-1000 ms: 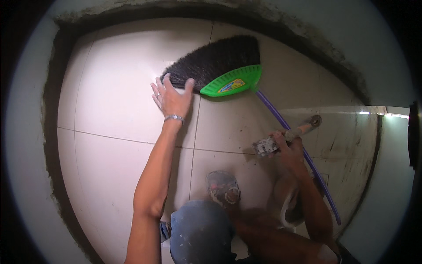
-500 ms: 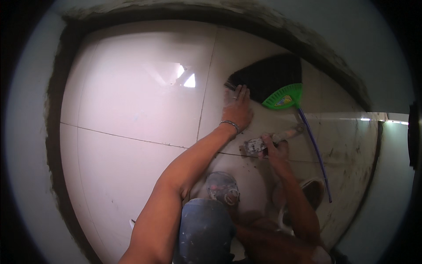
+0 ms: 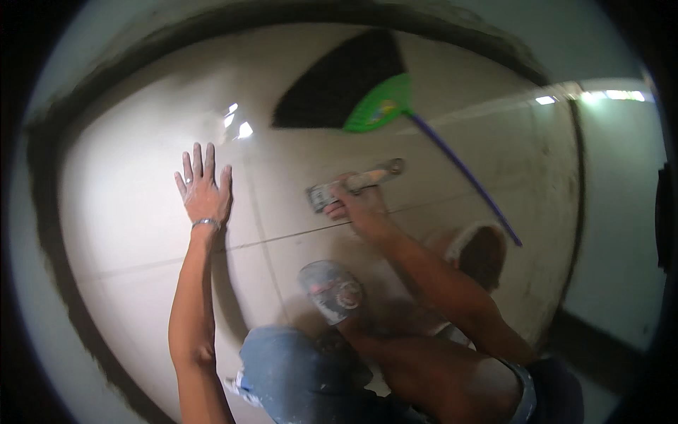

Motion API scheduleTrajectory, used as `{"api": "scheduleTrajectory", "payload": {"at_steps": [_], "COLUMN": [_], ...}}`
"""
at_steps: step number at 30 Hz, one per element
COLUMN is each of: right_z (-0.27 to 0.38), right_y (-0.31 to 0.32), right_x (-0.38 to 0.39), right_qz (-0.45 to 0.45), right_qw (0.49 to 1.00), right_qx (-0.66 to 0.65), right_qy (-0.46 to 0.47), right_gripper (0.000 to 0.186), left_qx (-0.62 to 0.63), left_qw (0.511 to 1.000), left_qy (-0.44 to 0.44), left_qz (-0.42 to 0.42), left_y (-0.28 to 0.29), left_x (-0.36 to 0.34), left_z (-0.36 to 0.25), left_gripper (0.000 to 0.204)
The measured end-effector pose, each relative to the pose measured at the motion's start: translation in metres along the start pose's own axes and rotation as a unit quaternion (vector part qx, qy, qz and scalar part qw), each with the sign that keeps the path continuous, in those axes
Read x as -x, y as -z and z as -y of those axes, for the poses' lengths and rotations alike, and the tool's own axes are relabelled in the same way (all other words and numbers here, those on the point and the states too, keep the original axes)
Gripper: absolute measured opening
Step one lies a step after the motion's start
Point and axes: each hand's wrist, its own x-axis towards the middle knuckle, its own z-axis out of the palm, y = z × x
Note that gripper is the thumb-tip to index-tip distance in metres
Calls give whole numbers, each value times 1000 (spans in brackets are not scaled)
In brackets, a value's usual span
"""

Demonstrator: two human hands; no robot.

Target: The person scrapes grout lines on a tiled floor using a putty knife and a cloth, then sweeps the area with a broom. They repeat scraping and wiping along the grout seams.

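Note:
My left hand (image 3: 205, 198) is spread with its fingers apart over the pale floor tiles (image 3: 141, 233), left of the middle; nothing is in it. A bracelet circles that wrist. My right hand (image 3: 359, 206) is closed around a flat tool with a pale handle (image 3: 371, 178) and a grey-white crusted head. The tool points to the left, low over the floor; whether it is a brush or a scraper I cannot tell. Beyond both hands lies a broom (image 3: 378, 106) with black bristles, a green head and a purple stick, apart from my fingers.
A dark rough channel (image 3: 53, 233) runs along the foot of the pale walls. A reddish-brown round container (image 3: 484, 254) with a pale rim stands beside my right forearm. My slippered foot (image 3: 332, 290) rests on the tiles near the middle.
My left hand has left the broom's bristle edge and moved left, its fingers now spread. My right hand still grips the tool. The whole view has shifted and turned.

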Motion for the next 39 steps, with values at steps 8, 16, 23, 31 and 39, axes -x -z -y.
{"api": "scheduleTrajectory", "payload": {"at_steps": [8, 16, 23, 31, 39], "right_z": [-2, 1, 102, 130, 101], "right_y": [-92, -87, -107, -131, -117], "right_x": [-53, -101, -184, -165, -166], "right_qz": [-15, -9, 210, 303, 334], "right_qw": [994, 942, 903, 786, 776], "right_qx": [-3, 254, 331, 514, 498], "right_qy": [106, 218, 174, 162, 196], "right_gripper": [22, 16, 23, 27, 27], "left_qx": [53, 56, 46, 42, 51], "left_qw": [994, 994, 994, 994, 993], "left_qy": [91, 82, 82, 81, 78], "left_qz": [-30, -47, -49, -63, -74], "left_y": [2, -2, -5, -9, -13], "left_x": [2, 3, 0, 3, 2], "left_z": [24, 19, 22, 26, 24], "left_gripper": [67, 67, 67, 67, 66]}}
